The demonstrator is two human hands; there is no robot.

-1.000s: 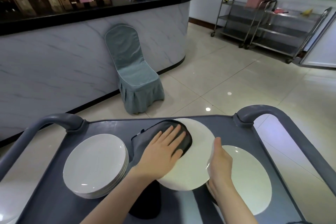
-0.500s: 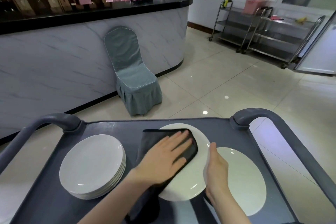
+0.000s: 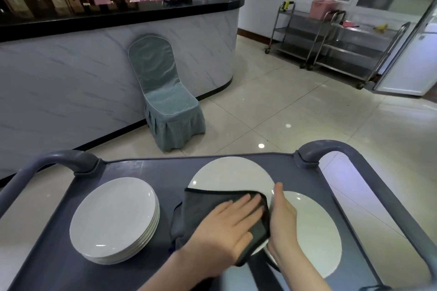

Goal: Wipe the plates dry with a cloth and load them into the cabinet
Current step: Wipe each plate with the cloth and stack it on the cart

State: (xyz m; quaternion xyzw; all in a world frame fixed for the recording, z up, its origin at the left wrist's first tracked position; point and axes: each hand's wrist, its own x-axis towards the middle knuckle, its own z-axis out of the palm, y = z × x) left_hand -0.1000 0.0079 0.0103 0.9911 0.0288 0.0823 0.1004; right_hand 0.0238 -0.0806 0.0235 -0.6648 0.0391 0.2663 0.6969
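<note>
middle plate (image 3: 230, 173): white dinner plate on the grey cart tray (image 3: 142, 169), between the other plates. Its near half is under the cloth, and its right rim overlaps the single plate.
cloth (image 3: 203, 205): dark grey and folded, spread over the near half of the middle plate. A loose part hangs off the plate's left edge.
left hand (image 3: 224, 227): flat on the cloth, fingers straight and close together, pressing down. The flat palm likely spreads the pressure so a wide strip is dried at once.
right hand (image 3: 282, 217): at the middle plate's right rim, thumb lying along the edge, fingers out of sight beneath. It reads as a grip that steadies the plate against the wiping push.
plate stack (image 3: 113, 217): several white plates piled at the left of the tray, apart from the cloth. I cannot tell whether they are dried or waiting.
single plate (image 3: 314, 231): flat at the right, partly under the right hand.
step: wiping the top face. No plate appears loaded yet, so the task seems far from done.
cabinet: none I can identify with certainty. A white door (image 3: 406, 54) stands open far right.
risk: glazed plates overlap, so a hard push could slide or knock them.
surroundings: covered chair (image 3: 165, 92) against a marble-fronted counter (image 3: 71, 73), with steel trolleys (image 3: 331, 38) beyond.
</note>
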